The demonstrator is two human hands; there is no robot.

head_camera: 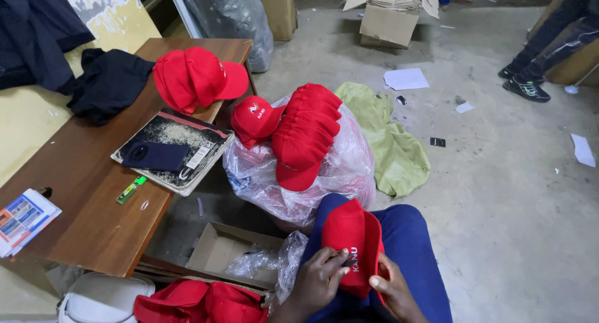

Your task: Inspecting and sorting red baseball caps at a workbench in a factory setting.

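Note:
A red cap [352, 242] with white lettering rests on my lap over blue trousers [415, 248]. My left hand [318, 279] grips its left side, fingers on the fabric. My right hand [393, 292] pinches its lower right edge. Just beyond my knees a stack of red caps [306, 133] lies on a clear plastic bag [337, 173], with a single red cap [253, 118] beside it. Another pile of red caps [194, 78] sits on the wooden table [87, 204]. More red caps [199, 302] lie at the bottom left.
On the table lie a notebook [187, 149] with a dark phone [156, 156], a green lighter [131, 189], a leaflet [22, 220] and dark clothes [106, 83]. An open cardboard box [215, 248] sits below. A green cloth [390, 142] lies on the floor. A person's legs [552, 42] stand far right.

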